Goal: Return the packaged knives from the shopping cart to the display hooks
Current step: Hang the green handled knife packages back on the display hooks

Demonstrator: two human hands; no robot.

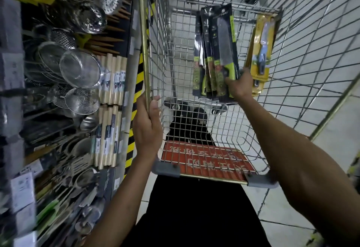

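R hand (238, 85) grips black-green knife packs (216, 52) at base; long axis 12–6, tops toward 12. L hand (147, 128) clamps cart rim (145, 52) at 9.

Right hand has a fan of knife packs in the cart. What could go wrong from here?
1. The right hand grips several black-and-green knife packs by their lower ends only; one could slip from the fan when lifted.
2. The yellow knife packs lean against the cart wall beside them; a brush could topple them.
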